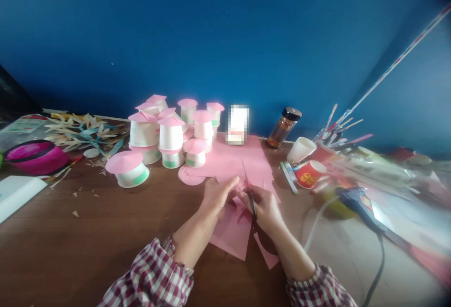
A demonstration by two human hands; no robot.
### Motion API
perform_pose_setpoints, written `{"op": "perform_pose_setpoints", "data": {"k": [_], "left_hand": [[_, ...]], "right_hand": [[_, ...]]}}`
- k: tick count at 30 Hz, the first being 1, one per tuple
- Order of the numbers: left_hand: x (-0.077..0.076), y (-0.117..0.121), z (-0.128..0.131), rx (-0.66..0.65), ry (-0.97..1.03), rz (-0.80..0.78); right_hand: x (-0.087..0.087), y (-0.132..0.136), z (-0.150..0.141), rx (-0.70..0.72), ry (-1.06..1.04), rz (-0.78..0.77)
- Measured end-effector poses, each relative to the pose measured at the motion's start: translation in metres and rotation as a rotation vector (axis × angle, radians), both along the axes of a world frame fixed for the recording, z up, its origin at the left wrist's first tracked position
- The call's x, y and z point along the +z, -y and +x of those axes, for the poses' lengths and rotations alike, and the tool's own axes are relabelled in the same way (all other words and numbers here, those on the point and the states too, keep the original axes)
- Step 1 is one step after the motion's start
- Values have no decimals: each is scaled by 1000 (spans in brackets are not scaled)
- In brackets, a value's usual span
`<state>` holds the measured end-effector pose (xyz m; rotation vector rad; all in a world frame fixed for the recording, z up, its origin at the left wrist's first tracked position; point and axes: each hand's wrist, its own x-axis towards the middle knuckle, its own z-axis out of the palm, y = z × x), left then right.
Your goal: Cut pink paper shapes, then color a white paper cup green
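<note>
My right hand (264, 206) is closed on a pair of scissors (251, 200), whose blades point up and away from me. Beside it, my left hand (216, 196) pinches a piece of pink paper (241, 209) that is partly hidden by the fingers. Below both hands a pink paper sheet (232, 236) lies on the table. A curved pink scrap (265, 251) rests under my right wrist. Just beyond the hands spreads a stack of pink paper (232, 159), with a pink paper disc (192, 176) at its left edge.
Several white paper cups with pink cone tops (171, 133) stand left of centre. A glue gun (364, 208) with its cord lies at right, near a red cup (310, 174) and a white cup (301, 149). A dark-lidded bottle (283, 128) leans by the blue wall.
</note>
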<state>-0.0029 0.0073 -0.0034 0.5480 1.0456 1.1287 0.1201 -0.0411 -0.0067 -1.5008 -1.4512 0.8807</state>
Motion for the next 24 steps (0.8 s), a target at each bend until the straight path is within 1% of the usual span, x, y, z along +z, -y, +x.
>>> {"op": "perform_pose_setpoints", "data": {"k": [3,6,12,18,24], "left_hand": [[4,1,-1,-49,-9,48],[4,2,-2,-78,2,71],[4,2,0,-46,27,60],[5,3,4,4,3,-27],[7,7,1,-99,6,39]], "right_hand": [[1,0,0,-1,2,-3],[2,1,0,-1,-7,-4],[1,1,1,14,-35,-26],[0,0,1,9,-42,10],[-3,0,0,26,-96,-28]]}}
